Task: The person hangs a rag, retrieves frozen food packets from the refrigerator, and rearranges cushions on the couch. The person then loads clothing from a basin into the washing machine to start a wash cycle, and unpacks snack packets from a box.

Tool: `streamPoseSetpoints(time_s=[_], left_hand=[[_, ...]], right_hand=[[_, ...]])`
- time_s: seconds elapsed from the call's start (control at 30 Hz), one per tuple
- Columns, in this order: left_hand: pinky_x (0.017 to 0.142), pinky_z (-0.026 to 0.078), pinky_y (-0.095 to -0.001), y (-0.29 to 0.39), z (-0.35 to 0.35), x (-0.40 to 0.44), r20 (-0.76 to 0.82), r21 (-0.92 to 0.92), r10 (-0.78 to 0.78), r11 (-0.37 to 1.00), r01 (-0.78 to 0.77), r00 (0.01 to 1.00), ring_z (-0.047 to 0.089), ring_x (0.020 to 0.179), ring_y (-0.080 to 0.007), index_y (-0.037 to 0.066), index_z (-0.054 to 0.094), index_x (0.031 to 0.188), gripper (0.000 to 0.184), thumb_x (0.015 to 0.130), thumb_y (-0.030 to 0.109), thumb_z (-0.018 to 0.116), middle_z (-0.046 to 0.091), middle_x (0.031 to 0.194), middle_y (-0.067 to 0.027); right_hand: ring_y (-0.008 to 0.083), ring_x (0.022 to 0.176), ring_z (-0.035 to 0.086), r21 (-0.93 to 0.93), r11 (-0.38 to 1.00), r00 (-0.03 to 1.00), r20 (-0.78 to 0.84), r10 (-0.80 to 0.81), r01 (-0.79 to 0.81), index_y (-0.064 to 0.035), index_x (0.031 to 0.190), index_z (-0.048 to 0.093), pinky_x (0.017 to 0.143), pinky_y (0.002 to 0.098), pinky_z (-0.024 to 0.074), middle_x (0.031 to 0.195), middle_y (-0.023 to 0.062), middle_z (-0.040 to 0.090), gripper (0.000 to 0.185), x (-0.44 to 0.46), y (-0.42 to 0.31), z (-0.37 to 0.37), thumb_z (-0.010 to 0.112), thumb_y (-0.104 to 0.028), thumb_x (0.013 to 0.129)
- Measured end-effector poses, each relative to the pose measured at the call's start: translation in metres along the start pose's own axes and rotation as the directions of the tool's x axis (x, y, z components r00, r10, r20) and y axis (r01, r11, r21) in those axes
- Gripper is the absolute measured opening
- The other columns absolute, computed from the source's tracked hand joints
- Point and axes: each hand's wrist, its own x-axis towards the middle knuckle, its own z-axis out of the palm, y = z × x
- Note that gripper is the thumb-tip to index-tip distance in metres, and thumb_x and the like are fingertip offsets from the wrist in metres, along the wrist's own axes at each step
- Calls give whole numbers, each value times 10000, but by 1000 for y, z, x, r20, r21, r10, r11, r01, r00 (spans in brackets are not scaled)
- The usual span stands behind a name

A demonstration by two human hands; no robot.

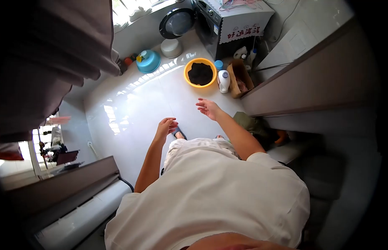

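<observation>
My left hand (166, 126) hangs in the air above the pale floor, empty, its fingers loosely bent and apart. Higher and to the right, my right hand (207, 108) is also empty, with its fingers spread. Nearest to the right hand is a yellow basin (187, 79) on the floor, some way beyond the fingertips. Dark cloth (200, 74) lies bunched inside it. Beside the basin stand a white bottle (223, 82) and something with a round blue top (219, 64). Neither hand touches anything.
A washing machine (208, 31) stands at the back with its round door (177, 23) open. Nearby are a white tub (171, 48), a blue basin (148, 61) and a cardboard box (235, 79). A curtain (81, 37) hangs left; a dark green bag (252, 127) lies right.
</observation>
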Motion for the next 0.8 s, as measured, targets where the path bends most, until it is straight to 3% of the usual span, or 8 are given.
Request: streamPoseSetpoints(time_s=[0.1, 0.23, 0.37, 0.5, 0.53, 0.67, 0.77, 0.8], left_hand=[[883, 533, -320, 39, -24, 81, 115, 57, -60, 997, 53, 992, 689, 1001, -167, 90, 662, 1217, 299, 1005, 266, 545, 738, 1070, -77], [923, 545, -342, 111, -24, 173, 269, 264, -97, 964, 23, 958, 695, 1025, -190, 81, 661, 1214, 299, 1025, 283, 545, 730, 1074, -86], [921, 542, -336, 174, 0, 258, 398, 422, -143, 906, -43, 906, 694, 1023, -186, 85, 656, 1207, 275, 1026, 253, 534, 725, 1067, -82], [879, 546, -327, 200, 27, 341, 375, 464, -195, 886, -1, 906, 701, 975, -187, 80, 659, 1199, 268, 1011, 232, 542, 732, 1037, -69], [878, 548, -329, 203, 33, 368, 375, 476, -210, 879, 7, 903, 700, 980, -187, 82, 658, 1201, 267, 1015, 236, 543, 730, 1046, -71], [879, 554, -341, 196, 44, 464, 290, 489, -266, 867, 97, 919, 696, 992, -192, 81, 655, 1199, 262, 1022, 239, 545, 724, 1070, -80], [910, 546, -348, 181, 36, 535, 277, 530, -291, 841, 107, 916, 686, 1064, -197, 81, 627, 1253, 292, 1026, 248, 556, 710, 1141, -72], [901, 548, -345, 174, 36, 559, 256, 545, -316, 828, 134, 913, 686, 1063, -197, 79, 624, 1258, 295, 1025, 245, 557, 709, 1147, -73]], right_hand=[[178, 985, 636, 112, 991, 997, -42, -67, 71, -123, 1300, 589, 836, 278, 535, 1157, 74, 688, 324, 53, -18, 7, 630, -184, 985], [196, 999, 642, 507, 850, 976, -216, -37, 144, -137, 1248, 596, 844, 272, 538, 1189, 83, 682, 290, 86, -17, -1, 657, -160, 965], [223, 1053, 629, 595, 739, 933, -336, -130, 317, -137, 1310, 558, 902, 305, 530, 1273, 95, 649, 349, 111, -10, -5, 649, -205, 980], [248, 1128, 613, 658, 652, 895, -440, -72, 377, -156, 1387, 531, 947, 331, 521, 1405, 113, 565, 425, 149, -6, -19, 651, -229, 986], [258, 1155, 604, 655, 655, 890, -451, -63, 377, -170, 1452, 489, 966, 348, 528, 1489, 119, 484, 499, 162, -7, -27, 654, -239, 986], [291, 1185, 585, 656, 659, 871, -491, 0, 369, -173, 1526, 418, 986, 395, 541, 1575, 125, 368, 604, 243, -3, -71, 664, -252, 980], [282, 1197, 549, 642, 704, 860, -503, 87, 304, -208, 1590, 300, 996, 411, 523, 1540, 119, 398, 835, 326, -6, -96, 772, -301, 908], [282, 1197, 549, 650, 700, 858, -504, 104, 297, -208, 1590, 300, 996, 411, 523, 1540, 119, 398, 835, 354, -7, -106, 772, -301, 908]])
